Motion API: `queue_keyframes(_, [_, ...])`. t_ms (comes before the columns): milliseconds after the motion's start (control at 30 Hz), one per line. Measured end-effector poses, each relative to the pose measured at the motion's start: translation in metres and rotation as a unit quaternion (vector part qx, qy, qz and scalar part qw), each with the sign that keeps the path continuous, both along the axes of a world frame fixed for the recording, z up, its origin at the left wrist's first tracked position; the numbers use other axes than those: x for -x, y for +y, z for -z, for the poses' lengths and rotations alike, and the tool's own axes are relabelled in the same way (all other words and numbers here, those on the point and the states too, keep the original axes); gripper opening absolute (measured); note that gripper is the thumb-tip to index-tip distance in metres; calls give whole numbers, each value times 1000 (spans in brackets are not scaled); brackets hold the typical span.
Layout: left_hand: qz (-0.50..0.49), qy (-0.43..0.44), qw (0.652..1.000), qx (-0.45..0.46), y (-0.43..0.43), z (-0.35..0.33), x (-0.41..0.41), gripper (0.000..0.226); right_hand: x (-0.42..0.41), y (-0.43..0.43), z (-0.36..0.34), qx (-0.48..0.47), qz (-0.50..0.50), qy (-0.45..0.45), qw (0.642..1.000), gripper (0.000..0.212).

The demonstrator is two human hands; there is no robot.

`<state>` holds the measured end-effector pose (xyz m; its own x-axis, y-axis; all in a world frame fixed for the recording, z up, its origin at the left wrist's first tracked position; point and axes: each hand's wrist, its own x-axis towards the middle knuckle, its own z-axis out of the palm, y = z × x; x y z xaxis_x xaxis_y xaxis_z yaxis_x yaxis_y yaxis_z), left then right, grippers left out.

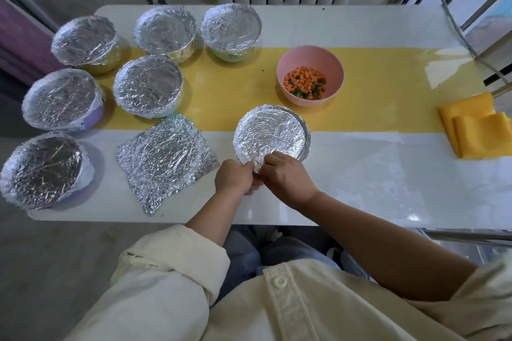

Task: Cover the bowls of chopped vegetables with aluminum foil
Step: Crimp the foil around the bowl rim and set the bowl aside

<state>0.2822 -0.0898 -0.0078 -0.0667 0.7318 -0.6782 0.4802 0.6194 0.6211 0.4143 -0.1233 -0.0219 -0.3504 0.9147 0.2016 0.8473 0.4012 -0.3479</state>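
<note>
Foil, creased all over and pressed into a round shape with a raised rim, forms the foil lid [273, 130] at the near middle of the table [360, 174], across the edge of its yellow stripe. The left hand [234, 178] and right hand [288, 174] meet at its near edge, and each pinches the foil between thumb and curled fingers. Whether a bowl sits beneath cannot be told. Just beyond it, on the yellow stripe, stands the pink bowl [310, 61], uncovered, holding diced orange and green vegetables. A flat foil sheet [166, 160], wrinkled and marked with a round impression, lies to the left of the hands. Six covered bowls [148, 86] are grouped at the left, each with foil drawn tight over the rim. A folded yellow cloth [476, 130] lies at the right edge.
</note>
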Motion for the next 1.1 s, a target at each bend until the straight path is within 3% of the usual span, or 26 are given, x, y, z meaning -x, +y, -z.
queue_keyframes(300, [-11, 6, 1000, -11, -3, -2, -2, 31, 0, -2, 1, -3, 1, 3, 1000, 25])
queue_keyframes(533, [19, 56, 998, -36, 9, 7, 4, 33, -1, -3, 8, -10, 11, 47, 999, 10])
queue_keyframes(733, [57, 94, 993, -53, 10, 1, 4, 41, -5, -9, 4, -19, 28, 38, 999, 17])
queue_keyframes(933, [16, 41, 999, -25, -3, 1, 0, 32, -4, -7, 6, -17, 18, 29, 999, 19])
queue_keyframes(1100, [14, 68, 997, -40, 0, 7, -1, 33, -1, -8, 4, -10, 23, 40, 999, 15])
